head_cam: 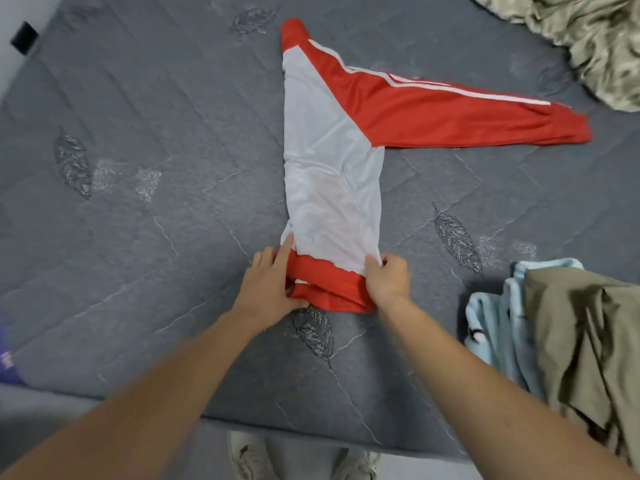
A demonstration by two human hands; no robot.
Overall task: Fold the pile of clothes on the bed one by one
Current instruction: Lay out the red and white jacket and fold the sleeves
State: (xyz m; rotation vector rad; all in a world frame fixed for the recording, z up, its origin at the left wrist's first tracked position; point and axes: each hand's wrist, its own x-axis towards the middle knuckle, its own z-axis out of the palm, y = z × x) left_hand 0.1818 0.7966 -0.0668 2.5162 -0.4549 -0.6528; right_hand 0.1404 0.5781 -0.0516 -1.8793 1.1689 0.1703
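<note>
A home bedroom: a bed (138,220) with a grey leaf-quilted cover, a crumpled blanket (595,39) at its far right corner, clothes (571,341) piled at its right edge.

Both hands, left hand (268,287) and right hand (388,277), grip the red hem of a red-and-white track jacket (332,181) on the grey quilted bed (138,237).

Two bare forearms with no sleeves, bare hands without rings, pale worn sneakers (356,464) below
</note>
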